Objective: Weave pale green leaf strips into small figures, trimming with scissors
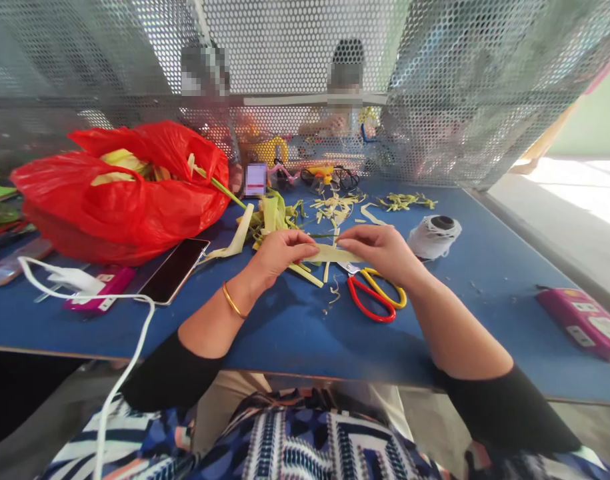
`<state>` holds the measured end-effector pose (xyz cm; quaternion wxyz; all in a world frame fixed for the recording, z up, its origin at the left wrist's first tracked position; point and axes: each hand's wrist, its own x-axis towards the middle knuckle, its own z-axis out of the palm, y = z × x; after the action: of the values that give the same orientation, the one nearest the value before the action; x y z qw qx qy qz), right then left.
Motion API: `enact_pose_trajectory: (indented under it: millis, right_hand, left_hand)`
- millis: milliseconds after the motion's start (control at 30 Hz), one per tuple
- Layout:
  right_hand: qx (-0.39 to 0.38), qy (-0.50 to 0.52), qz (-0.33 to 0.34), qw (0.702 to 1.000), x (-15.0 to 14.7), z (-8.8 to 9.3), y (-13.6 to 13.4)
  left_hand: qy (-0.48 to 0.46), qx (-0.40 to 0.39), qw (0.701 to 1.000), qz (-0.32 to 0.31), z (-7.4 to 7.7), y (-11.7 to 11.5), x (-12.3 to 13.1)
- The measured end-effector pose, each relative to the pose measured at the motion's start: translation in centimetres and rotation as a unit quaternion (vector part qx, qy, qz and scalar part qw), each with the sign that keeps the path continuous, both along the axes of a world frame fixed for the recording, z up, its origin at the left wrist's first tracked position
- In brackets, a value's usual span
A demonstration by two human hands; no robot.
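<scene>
A pale green strip of husk or leaf [332, 253] is stretched between my two hands, above the blue table [295, 340]. My left hand [283, 253] pinches its left end between thumb and fingers. At the right end, my right hand [377, 248] pinches it the same way. Scissors [372, 300] with one red and one yellow handle lie just below my right hand, their blades partly hidden under the strip. Behind my left hand sits a heap of green husks [275, 217]. Cut strips [335, 208] are scattered beyond my hands.
A red plastic bag [129, 207] holding husks fills the left. Near it lie a dark phone [175, 270] and a white cable [147, 333]. A spool of white thread [433, 237] stands right, with a pink box [582, 321] farther over. A perforated screen [305, 40] rises behind; people sit beyond it.
</scene>
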<state>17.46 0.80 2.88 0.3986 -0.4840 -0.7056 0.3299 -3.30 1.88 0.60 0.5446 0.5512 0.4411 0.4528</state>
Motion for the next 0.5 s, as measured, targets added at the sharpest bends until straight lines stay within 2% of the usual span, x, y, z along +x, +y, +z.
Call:
enact_pose_trajectory:
  millis: [100,167,267,333,400,500]
  right_hand:
    - [-0.075,0.02,0.046,0.996,-0.6,-0.6,0.1]
    - [-0.095,0.032,0.043,0.994,-0.9,-0.7,0.0]
    - [-0.102,0.099,-0.007,0.99,-1.7,-1.0,-0.1]
    - [-0.09,0.158,-0.058,0.982,-2.5,-1.5,-0.3]
    - [-0.073,0.179,-0.096,0.976,-3.3,-2.1,-0.4]
    - [-0.064,0.155,-0.098,0.981,-4.1,-2.9,-0.7]
  left_hand:
    - [0.021,-0.001,1.0,-0.019,0.0,0.2,-0.2]
    - [-0.006,-0.001,1.0,0.003,0.0,0.3,-0.1]
    - [-0.122,-0.021,0.991,0.054,-0.1,0.0,0.4]
    - [-0.181,-0.055,0.98,0.054,-0.3,-0.2,0.9]
    - [-0.184,-0.091,0.978,0.033,-0.7,-0.5,1.4]
    - [-0.155,-0.102,0.982,0.04,-1.3,-0.8,1.9]
